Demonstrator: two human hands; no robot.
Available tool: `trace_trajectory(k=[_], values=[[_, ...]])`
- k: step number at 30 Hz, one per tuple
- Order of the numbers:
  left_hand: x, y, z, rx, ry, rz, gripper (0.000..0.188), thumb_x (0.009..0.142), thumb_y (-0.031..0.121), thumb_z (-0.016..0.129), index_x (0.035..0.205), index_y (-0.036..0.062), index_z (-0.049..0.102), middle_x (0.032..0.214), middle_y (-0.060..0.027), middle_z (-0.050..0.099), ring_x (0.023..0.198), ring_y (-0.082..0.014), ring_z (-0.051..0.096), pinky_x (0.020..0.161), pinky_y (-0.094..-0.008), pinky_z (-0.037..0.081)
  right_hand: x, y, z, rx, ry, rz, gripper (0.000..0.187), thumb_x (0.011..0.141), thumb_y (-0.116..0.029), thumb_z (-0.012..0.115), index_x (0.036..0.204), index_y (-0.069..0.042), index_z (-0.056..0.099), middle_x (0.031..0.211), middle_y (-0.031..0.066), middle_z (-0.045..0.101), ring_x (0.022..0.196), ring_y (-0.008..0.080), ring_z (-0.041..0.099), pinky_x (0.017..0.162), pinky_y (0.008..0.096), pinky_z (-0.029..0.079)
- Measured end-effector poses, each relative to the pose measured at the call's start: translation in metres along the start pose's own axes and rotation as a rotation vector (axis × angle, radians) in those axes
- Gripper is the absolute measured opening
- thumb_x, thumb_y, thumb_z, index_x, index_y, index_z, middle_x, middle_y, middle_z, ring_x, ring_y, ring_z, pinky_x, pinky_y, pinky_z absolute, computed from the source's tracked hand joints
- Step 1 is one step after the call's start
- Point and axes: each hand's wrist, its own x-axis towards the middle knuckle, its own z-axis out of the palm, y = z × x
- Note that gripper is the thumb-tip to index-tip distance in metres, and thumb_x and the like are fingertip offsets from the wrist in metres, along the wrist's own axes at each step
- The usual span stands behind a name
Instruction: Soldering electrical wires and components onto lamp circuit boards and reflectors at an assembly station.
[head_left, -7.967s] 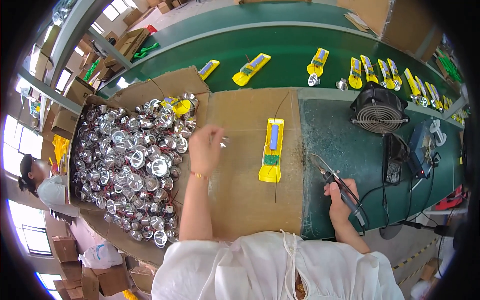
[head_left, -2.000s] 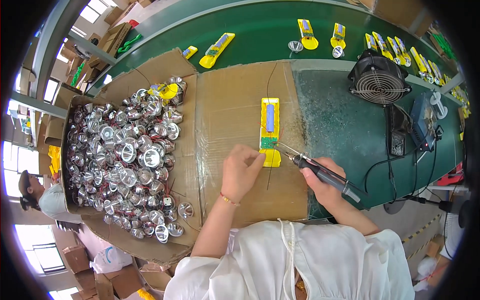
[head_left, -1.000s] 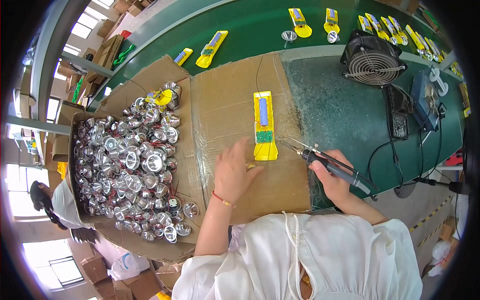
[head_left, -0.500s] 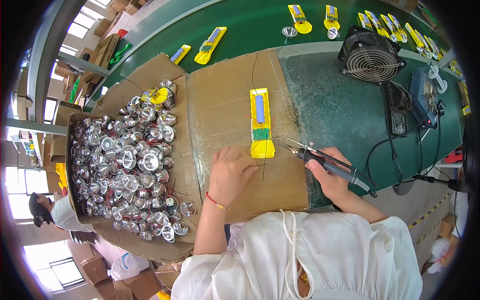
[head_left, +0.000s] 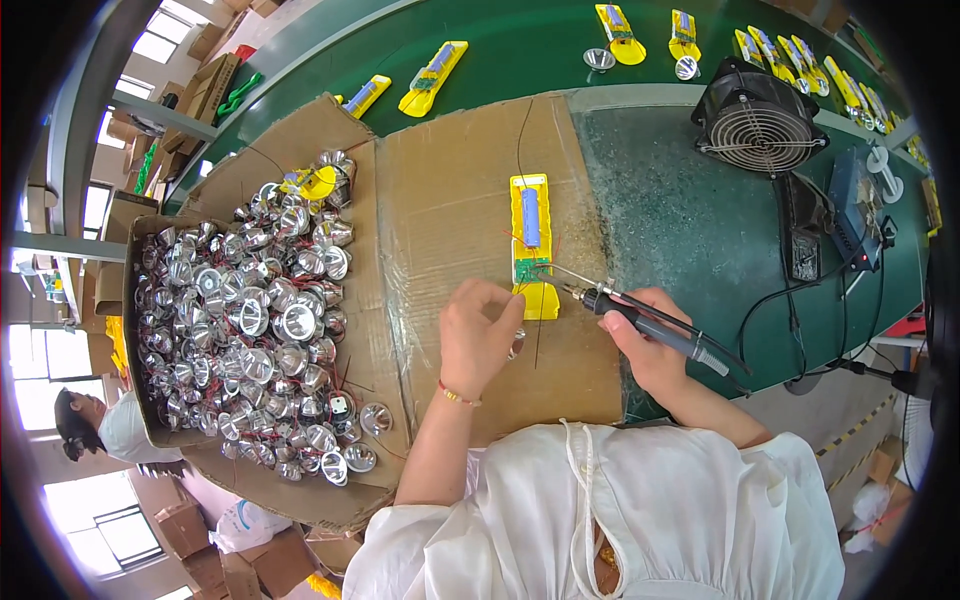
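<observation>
The right hand (head_left: 648,345) grips a soldering iron (head_left: 650,325) by its handle, the tip pointing at the lower end of the yellow case (head_left: 531,243), beside the small green circuit board (head_left: 531,269). The left hand (head_left: 478,335) is curled just below and left of the case, pinching a small shiny reflector (head_left: 516,343) whose thin wires lead toward the board. The case lies open on the cardboard sheet (head_left: 450,200) covering the bench (head_left: 690,220), a blue battery (head_left: 530,217) set in it. Judging by this, the step in hand is soldering wires to the board; the next move calls for a steady tip on the joint while the left hand keeps the wire still. Left of the case, a cardboard box (head_left: 135,330) brims with more reflectors. Right of it stands a small fan (head_left: 757,117).
</observation>
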Motion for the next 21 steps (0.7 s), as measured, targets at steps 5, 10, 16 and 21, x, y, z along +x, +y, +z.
trace_trajectory(k=[5, 10, 16, 21], values=[[0.001, 0.002, 0.001, -0.022, -0.009, -0.005, 0.010, 0.074, 0.010, 0.065, 0.073, 0.0001, 0.062, 0.078, -0.0121, 0.058, 0.066, -0.0252, 0.059, 0.061, -0.0341, 0.046, 0.003, 0.001, 0.001, -0.029, -0.035, 0.007, 0.016, 0.079, -0.011, 0.064, 0.086, 0.001, 0.055, 0.070, 0.0078, 0.064, 0.062, 0.0090, 0.058, 0.056, 0.0223, 0.045], [0.002, 0.006, -0.001, -0.114, -0.032, -0.059, 0.011, 0.075, 0.010, 0.064, 0.072, -0.0008, 0.061, 0.077, -0.0107, 0.057, 0.058, -0.0200, 0.059, 0.055, -0.0311, 0.046, 0.006, -0.007, 0.002, 0.042, -0.049, 0.054, 0.015, 0.080, -0.009, 0.064, 0.086, 0.001, 0.055, 0.069, 0.0076, 0.064, 0.063, 0.0089, 0.059, 0.056, 0.0225, 0.046], [0.003, 0.005, -0.001, -0.065, -0.035, -0.055, 0.011, 0.075, 0.010, 0.064, 0.072, -0.0004, 0.062, 0.078, -0.0109, 0.058, 0.062, -0.0216, 0.060, 0.057, -0.0312, 0.046, -0.003, 0.005, 0.000, 0.093, 0.113, -0.055, 0.017, 0.079, -0.011, 0.066, 0.088, 0.001, 0.057, 0.070, 0.0046, 0.063, 0.061, 0.0067, 0.057, 0.053, 0.0215, 0.044], [0.005, -0.001, 0.000, -0.037, -0.029, -0.063, 0.011, 0.074, 0.011, 0.064, 0.072, 0.0002, 0.062, 0.077, -0.0104, 0.058, 0.066, -0.0223, 0.059, 0.060, -0.0316, 0.045, -0.002, 0.003, -0.011, 0.175, 0.147, -0.043, 0.018, 0.081, -0.011, 0.064, 0.090, 0.003, 0.056, 0.075, 0.0078, 0.065, 0.067, 0.0090, 0.059, 0.059, 0.0214, 0.046]])
